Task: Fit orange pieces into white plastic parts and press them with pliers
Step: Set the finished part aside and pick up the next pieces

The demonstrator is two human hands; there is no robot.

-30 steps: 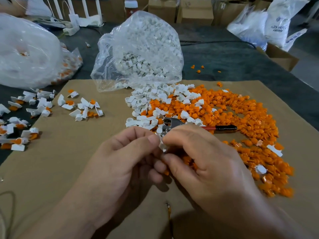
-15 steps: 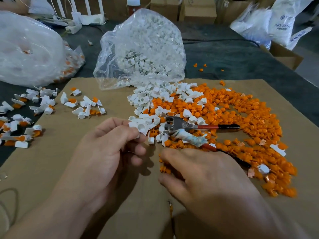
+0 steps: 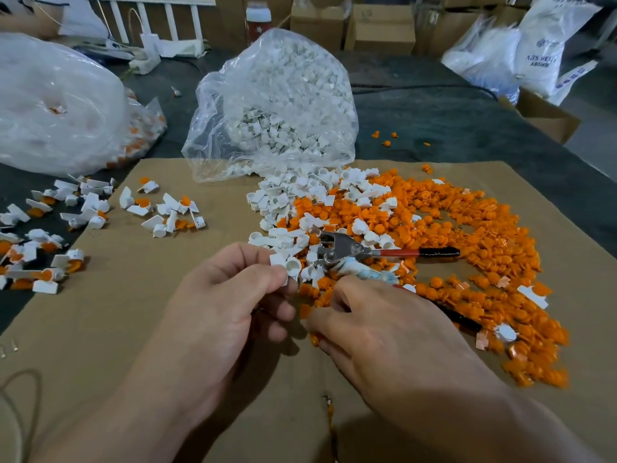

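The cardboard sheet (image 3: pixel 133 329), cut off at the near edge, lies under the pliers (image 3: pixel 340 248). Behind the pliers slumps a clear bag (image 3: pixel 277 105) of white parts, and orange pieces (image 3: pixel 467 235) spread around them. The right hand (image 3: pixel 384 329) covers part of their lower handle; its fingertips curl down out of sight, so I cannot tell whether it grips anything. Just left of the pliers, the left hand (image 3: pixel 220 312) pinches a white part (image 3: pixel 283 262).

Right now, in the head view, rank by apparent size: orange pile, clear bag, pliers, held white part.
1. orange pile
2. clear bag, farther off, so that order is unsure
3. pliers
4. white part
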